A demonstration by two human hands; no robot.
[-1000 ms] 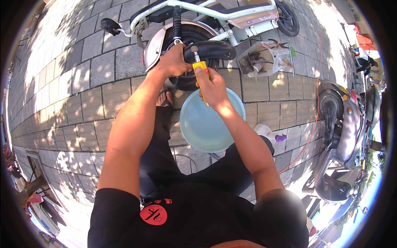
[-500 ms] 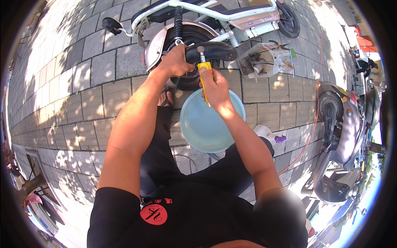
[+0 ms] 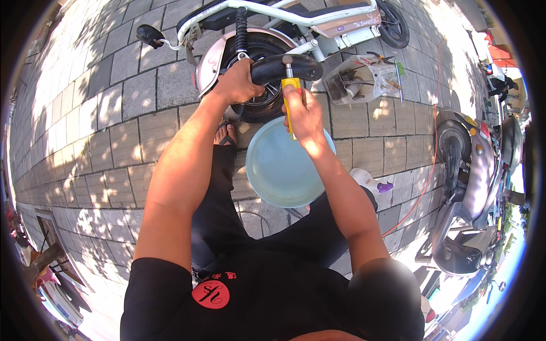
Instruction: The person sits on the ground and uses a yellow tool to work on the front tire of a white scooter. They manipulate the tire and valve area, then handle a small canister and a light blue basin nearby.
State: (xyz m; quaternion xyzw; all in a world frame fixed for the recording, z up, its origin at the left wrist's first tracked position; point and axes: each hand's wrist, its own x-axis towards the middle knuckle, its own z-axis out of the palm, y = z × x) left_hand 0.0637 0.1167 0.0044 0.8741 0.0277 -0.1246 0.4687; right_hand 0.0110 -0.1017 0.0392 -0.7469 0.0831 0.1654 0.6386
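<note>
well, a fat, shiny, black rubber tube (image 3: 308, 69) is held in front of the black-tyred wheel (image 3: 259, 116) of a white and pink scooter (image 3: 348, 25), just past a wide, round, pale blue plastic basin (image 3: 254, 182). the left end of the part that shows is gripped by the bare left hand (image 3: 239, 84); its fingertips are mostly hidden. a yellow hand tool (image 3: 290, 84) with a short silver neck and a round brown head is grasped in the bare right hand (image 3: 306, 116), with the thumb pressed on the yellow part. the round head is seen against the middle of the tube, but whether it is touching cannot be told. it seems that the rubber is being rubbed or pressed at one spot. for the next move, the tube would need to be gripped firmly and the head set gently on that spot.
</note>
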